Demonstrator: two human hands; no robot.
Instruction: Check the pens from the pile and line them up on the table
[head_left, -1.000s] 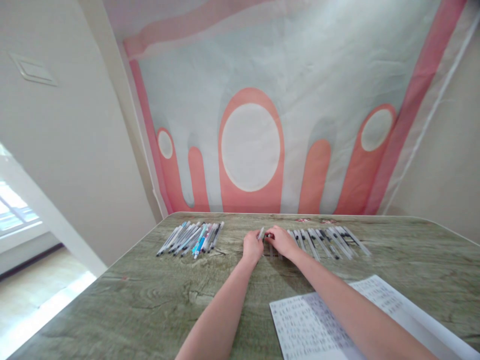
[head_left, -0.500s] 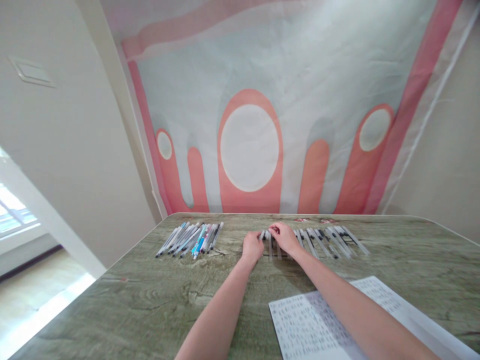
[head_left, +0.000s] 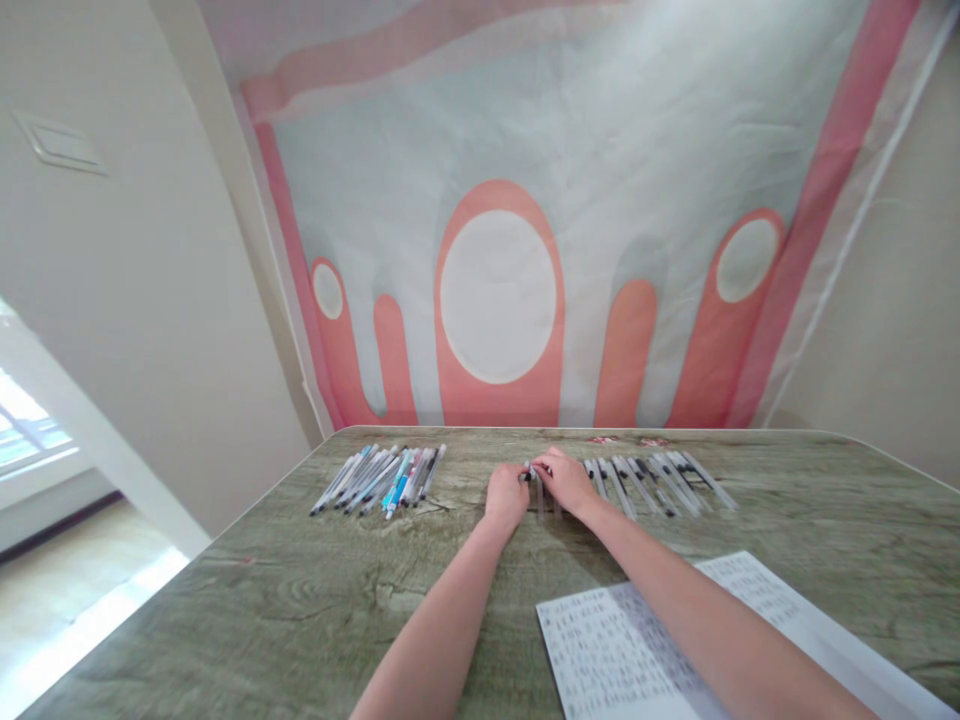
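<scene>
My left hand (head_left: 508, 494) is closed, its fingertips at the dark end of a clear pen (head_left: 529, 473) in the middle of the table. Right beside it, my right hand (head_left: 565, 482) pinches at the same spot, fingers bent over the pen's top. The fingers partly hide what they grip. Under and next to my right hand, a row of clear-barrelled pens (head_left: 651, 484) with dark tips or caps lies side by side, stretching to the right. My right forearm passes over an open notebook (head_left: 600, 640) covered in handwriting.
At the left lies a bunched group of pens (head_left: 367, 478), white, grey and black, with a bright blue pen (head_left: 397, 485) among them. The wood-grain table (head_left: 300, 610) ends at a wall hanging (head_left: 500, 405) with pink shapes. Small red marks show near its back edge.
My right hand has shifted slightly left and down, its fingertips now meeting those of my left hand. The left hand stays almost in place. The other pens lie unchanged.
</scene>
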